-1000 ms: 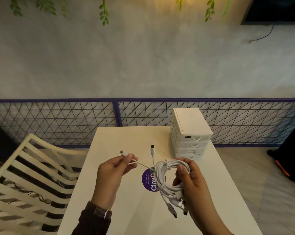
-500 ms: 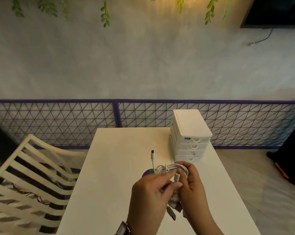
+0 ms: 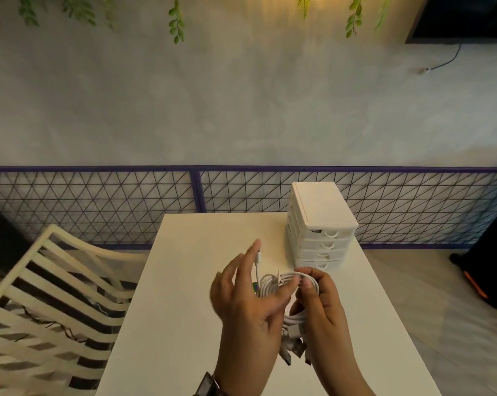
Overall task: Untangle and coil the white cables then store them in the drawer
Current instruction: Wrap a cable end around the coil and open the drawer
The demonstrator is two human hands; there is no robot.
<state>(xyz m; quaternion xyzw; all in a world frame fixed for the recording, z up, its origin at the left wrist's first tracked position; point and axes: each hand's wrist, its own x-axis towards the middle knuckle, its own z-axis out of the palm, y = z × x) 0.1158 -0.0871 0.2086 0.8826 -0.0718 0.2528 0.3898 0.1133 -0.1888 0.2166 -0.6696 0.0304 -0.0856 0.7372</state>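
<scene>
A bundle of white cables (image 3: 281, 284) is held above the white table (image 3: 184, 281), looped into a rough coil with several plug ends hanging below it. My right hand (image 3: 321, 307) grips the coil's right side between thumb and fingers. My left hand (image 3: 247, 301) is against the coil's left side, fingers spread and blurred; one cable end with a small plug sticks up along its index finger. A white drawer unit (image 3: 321, 224) with several closed drawers stands at the table's far right, just beyond my right hand.
A cream slatted chair (image 3: 50, 295) stands left of the table. A purple-framed wire mesh fence (image 3: 98, 204) runs behind the table along a grey wall. A dark object with an orange stripe (image 3: 484, 270) sits on the floor at right.
My left hand came in from the left, where it held a cable end out, and closed on the coil; now its fingers have spread along the coil's left side.
</scene>
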